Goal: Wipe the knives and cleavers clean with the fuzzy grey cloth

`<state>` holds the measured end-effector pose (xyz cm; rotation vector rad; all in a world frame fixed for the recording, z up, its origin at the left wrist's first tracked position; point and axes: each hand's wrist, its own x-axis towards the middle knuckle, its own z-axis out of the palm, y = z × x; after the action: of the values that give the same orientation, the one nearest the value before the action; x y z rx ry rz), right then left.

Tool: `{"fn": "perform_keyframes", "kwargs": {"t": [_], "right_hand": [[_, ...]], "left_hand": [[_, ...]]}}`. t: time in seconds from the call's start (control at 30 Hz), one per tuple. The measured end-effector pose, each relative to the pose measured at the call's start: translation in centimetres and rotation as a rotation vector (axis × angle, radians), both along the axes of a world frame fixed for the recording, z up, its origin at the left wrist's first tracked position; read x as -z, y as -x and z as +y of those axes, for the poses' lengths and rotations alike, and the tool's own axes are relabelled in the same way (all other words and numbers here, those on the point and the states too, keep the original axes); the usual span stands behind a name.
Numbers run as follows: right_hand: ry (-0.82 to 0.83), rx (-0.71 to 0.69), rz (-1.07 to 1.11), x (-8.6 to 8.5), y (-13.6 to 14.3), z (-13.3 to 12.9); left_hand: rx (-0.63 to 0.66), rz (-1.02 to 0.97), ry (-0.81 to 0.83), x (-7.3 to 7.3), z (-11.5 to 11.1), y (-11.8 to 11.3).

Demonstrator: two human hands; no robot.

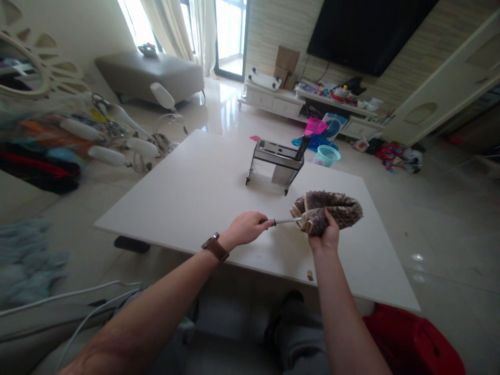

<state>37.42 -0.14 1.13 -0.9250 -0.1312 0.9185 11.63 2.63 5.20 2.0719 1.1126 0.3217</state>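
My left hand (247, 228), with a watch on its wrist, is closed round the dark handle of a slim metal-bladed tool (288, 221). It looks like a knife, though its exact kind is hard to make out. The blade points right, its tip at the edge of a folded brown patterned cloth (339, 207). That cloth is gripped in my right hand (327, 233), thumb on top and fingers beneath. Beyond both hands, a metal-framed knife rack (275, 151) stands on the white table (167, 208), with one black-handled knife (302, 148) slotted in its right end.
A small yellowish-brown object (310, 275) lies by the table's near edge. Past the far edge are a light-blue basket (327, 155) and a pink basket (314, 125) on the floor. A red item (410, 338) sits below the near right corner. White-shaded lamp parts (107, 155) stand at left.
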Motion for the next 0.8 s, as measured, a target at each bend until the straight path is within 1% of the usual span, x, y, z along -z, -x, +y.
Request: {"fn": "perform_keyframes", "kwargs": {"t": [0.23, 0.43, 0.53, 0.67, 0.73, 0.8], "right_hand": [[0.004, 0.034, 0.050, -0.3, -0.7, 0.0], [-0.031, -0.003, 0.071, -0.5, -0.5, -0.3], [-0.018, -0.007, 0.064, -0.7, -0.1, -0.3], [-0.033, -0.065, 0.075, -1.4, 1.3, -0.5], [-0.051, -0.121, 0.083, -1.8, 2.4, -0.6], [-0.061, -0.173, 0.073, -2.0, 3.8, -0.7]], "left_hand": [[-0.009, 0.016, -0.010, -0.1, 0.5, 0.6], [-0.015, 0.022, -0.025, -0.3, 0.2, 0.3], [-0.036, -0.011, 0.004, -0.4, 0.1, 0.1], [-0.069, -0.111, 0.111, -0.1, 0.1, -0.3], [-0.068, -0.198, 0.229, 0.3, 0.1, -0.6], [-0.060, -0.319, 0.397, 0.8, -0.1, -1.0]]}}
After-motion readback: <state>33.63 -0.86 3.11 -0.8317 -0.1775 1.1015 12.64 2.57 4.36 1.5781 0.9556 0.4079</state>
